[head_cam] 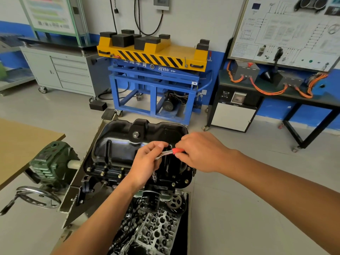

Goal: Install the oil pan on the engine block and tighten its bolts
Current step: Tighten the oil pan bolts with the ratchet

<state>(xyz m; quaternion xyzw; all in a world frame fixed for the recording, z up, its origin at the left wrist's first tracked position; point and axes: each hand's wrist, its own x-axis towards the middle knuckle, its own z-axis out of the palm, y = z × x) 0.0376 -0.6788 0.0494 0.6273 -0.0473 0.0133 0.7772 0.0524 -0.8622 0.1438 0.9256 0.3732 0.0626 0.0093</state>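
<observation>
A glossy black oil pan (119, 144) sits on top of the upturned engine block (103, 179), with several gold-coloured bolts (119, 175) along its near flange. My left hand (147, 162) grips the head of a ratchet wrench (163, 153). Its socket extension (154, 176) points down at a bolt on the near flange. My right hand (200, 151) is closed around the wrench's red handle (177, 150), held over the pan's right half. The bolt under the socket is hidden.
A black oil filter (151, 200) and a sprocket (175, 202) sit just below the pan. A cylinder head (156, 230) with loose parts lies nearest me. The green stand gearbox (53, 161) and its handwheel (38, 196) are left. A blue-and-yellow lift cart (154, 70) stands behind.
</observation>
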